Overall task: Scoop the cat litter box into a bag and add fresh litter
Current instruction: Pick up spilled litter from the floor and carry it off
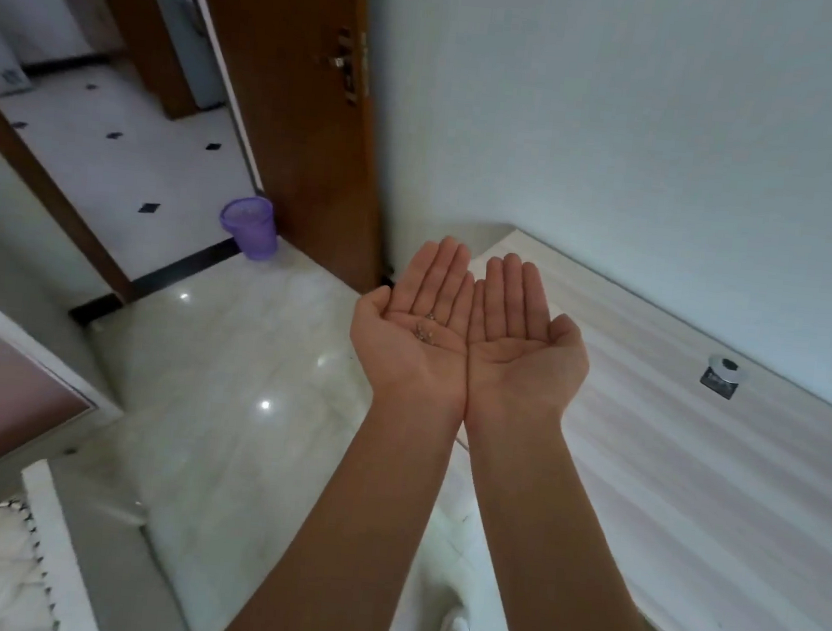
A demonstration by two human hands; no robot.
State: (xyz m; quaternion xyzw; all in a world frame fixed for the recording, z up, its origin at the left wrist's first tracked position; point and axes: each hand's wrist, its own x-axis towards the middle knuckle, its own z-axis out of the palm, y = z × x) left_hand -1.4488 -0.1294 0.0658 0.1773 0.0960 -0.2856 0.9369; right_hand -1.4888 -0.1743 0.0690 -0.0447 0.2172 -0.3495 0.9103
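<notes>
Your left hand (pixel 416 323) and right hand (pixel 520 332) are held out open, palms up, side by side and touching; small grains (pixel 425 330) lie on the left palm.

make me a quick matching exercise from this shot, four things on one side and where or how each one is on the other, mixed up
Things
1. left hand
2. right hand
3. purple bin
4. wooden door

Place or state
A. on the floor in the doorway
B. palm up and bare
C. standing open against the wall
D. palm up, a few small grains on it

Pairs: 1-D, 2-B, 3-A, 4-C
</notes>
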